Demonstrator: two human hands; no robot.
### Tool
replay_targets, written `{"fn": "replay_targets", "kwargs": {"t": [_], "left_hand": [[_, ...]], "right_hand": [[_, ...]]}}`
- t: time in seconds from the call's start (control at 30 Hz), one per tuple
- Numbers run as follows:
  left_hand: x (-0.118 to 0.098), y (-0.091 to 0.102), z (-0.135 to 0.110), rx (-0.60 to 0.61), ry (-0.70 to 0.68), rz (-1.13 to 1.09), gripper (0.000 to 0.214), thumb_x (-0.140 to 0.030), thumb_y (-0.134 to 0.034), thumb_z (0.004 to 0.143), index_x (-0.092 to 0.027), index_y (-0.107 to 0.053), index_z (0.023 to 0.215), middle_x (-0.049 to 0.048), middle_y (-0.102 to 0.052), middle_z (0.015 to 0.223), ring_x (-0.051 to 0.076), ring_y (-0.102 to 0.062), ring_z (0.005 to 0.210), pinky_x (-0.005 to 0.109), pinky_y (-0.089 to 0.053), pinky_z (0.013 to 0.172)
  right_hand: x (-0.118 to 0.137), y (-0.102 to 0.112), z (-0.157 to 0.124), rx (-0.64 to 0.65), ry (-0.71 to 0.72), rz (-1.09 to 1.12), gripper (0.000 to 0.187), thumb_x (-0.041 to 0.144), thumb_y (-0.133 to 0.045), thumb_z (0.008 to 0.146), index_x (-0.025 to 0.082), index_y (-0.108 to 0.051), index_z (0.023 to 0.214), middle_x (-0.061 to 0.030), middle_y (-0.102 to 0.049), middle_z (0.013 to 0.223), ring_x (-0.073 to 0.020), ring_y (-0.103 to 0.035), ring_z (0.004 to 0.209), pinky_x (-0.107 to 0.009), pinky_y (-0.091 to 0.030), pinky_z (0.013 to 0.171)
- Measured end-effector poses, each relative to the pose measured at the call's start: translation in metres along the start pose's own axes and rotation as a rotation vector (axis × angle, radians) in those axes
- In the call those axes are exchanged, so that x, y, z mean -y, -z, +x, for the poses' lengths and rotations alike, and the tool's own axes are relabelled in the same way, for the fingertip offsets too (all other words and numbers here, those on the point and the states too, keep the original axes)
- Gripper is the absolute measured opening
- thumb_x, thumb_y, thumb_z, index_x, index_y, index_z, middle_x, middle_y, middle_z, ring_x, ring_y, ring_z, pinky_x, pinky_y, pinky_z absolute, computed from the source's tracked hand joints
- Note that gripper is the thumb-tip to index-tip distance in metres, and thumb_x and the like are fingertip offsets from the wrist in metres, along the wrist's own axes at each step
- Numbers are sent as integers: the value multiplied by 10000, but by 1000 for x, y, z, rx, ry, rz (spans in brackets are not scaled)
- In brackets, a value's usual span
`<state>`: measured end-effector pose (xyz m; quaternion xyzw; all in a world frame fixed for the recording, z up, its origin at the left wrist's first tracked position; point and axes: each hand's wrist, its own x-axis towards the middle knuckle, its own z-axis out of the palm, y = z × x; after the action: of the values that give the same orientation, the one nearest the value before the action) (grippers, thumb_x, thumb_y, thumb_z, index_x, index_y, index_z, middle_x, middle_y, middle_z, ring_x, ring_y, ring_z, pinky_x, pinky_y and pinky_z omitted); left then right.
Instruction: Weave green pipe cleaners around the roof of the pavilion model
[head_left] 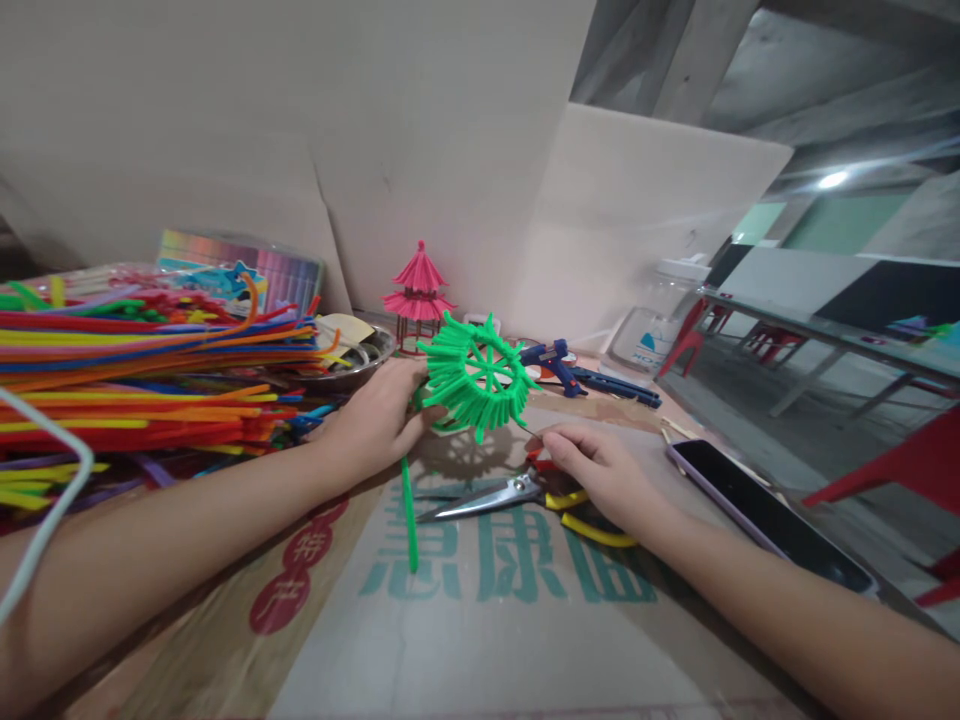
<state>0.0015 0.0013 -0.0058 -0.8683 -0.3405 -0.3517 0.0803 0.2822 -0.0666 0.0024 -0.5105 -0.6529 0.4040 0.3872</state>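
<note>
While the head view is looking down over both forearms, the left hand (pixel 382 420) is gripping the green wheel (pixel 480 378) at its left rim, fingers closed where the stem (pixel 409 510) is joining it. The wheel is standing nearly upright just above the cardboard (pixel 487 630), its open face turning toward the camera and its spikes fanning outward. The stem's long axis is running from the wheel's lower left down toward the person. Just below and right of the wheel, the right hand (pixel 600 472) is lying palm down on the handles of the scissors (pixel 480 497), fingers bent, fingertips close to the wheel's lower rim. Whether it is actually gripping the handles is not showing. The scissors are lying flat below the wheel, blades together and pointing left toward the stem. Behind the wheel a pink pagoda (pixel 418 295) is standing. Right of the wheel a glue gun (pixel 559 358) is lying, farther right a phone (pixel 765 510). Left of the wheel pipe cleaners (pixel 150 370) are lying heaped.
</note>
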Motion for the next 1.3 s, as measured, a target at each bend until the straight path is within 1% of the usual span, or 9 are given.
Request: {"fn": "replay_targets", "kwargs": {"t": [0.1, 0.2, 0.33, 0.5, 0.67, 0.77, 1.0, 1.2, 1.3], "left_hand": [[0, 0, 0, -3, -5, 1, 288, -301, -475, 979, -125, -519, 1203, 142, -622, 1159, 281, -567, 1100, 419, -472, 967], [0, -1, 0, 1, 16, -14, 301, -321, -469, 977, -131, -521, 1204, 143, -620, 1177, 289, -564, 1120, 432, -470, 981], [0, -1, 0, 6, 28, -20, 303, -333, -466, 973, -138, -528, 1197, 139, -620, 1181, 288, -567, 1128, 428, -469, 992], [-1, 0, 1, 15, 33, -36, 298, -344, -461, 972, -136, -541, 1170, 151, -621, 1172, 300, -566, 1126, 450, -469, 996], [-2, 1, 2, 24, 47, -46, 274, -349, -476, 961, -147, -544, 1133, 148, -628, 1145, 299, -575, 1103, 446, -478, 974], [-1, 1, 1, 19, 31, -40, 259, -335, -474, 966, -150, -534, 1137, 143, -626, 1144, 290, -577, 1092, 436, -476, 968], [0, 0, 1, 20, 9, -17, 270, -337, -462, 985, -140, -520, 1162, 145, -613, 1160, 288, -561, 1102, 429, -463, 973], [-1, 1, 0, 16, -5, -13, 251, -309, -470, 988, -150, -511, 1176, 132, -612, 1141, 282, -562, 1100, 417, -463, 968], [-1, 2, 1, 25, 3, -16, 249, -323, -458, 990, -155, -510, 1166, 132, -610, 1140, 282, -562, 1102, 420, -461, 975]], "right_hand": [[-1, 0, 0, -4, 12, -21, 345, 495, -578, 859, 176, -691, 796, 3, -578, 619, -134, -505, 524, -253, -395, 499], [-2, 0, 1, 5, -26, 38, 355, 513, -589, 846, 174, -692, 816, 11, -564, 610, -128, -497, 504, -251, -395, 487], [-4, 0, 2, 8, -44, 75, 363, 531, -622, 818, 173, -687, 804, 16, -562, 610, -126, -508, 502, -251, -412, 490], [-2, 1, 2, 6, -67, 61, 367, 533, -610, 827, 177, -694, 806, -7, -625, 650, -147, -581, 542, -261, -462, 516], [-1, 2, 1, -22, -49, -12, 369, 521, -598, 844, 178, -726, 807, -40, -702, 701, -190, -671, 621, -283, -524, 551], [-1, 2, 1, -25, -60, -1, 351, 502, -601, 847, 180, -739, 832, -41, -723, 721, -193, -690, 623, -285, -541, 557], [-3, 1, 2, -36, -14, -54, 323, 457, -568, 870, 186, -737, 816, -40, -727, 742, -191, -686, 639, -283, -532, 568], [0, 2, 1, -10, 82, -161, 323, 444, -547, 899, 187, -729, 826, -32, -674, 681, -178, -609, 604, -275, -479, 552], [1, 1, 1, -21, 64, -132, 334, 464, -540, 896, 191, -700, 790, -23, -647, 663, -174, -599, 590, -271, -470, 539]]}}
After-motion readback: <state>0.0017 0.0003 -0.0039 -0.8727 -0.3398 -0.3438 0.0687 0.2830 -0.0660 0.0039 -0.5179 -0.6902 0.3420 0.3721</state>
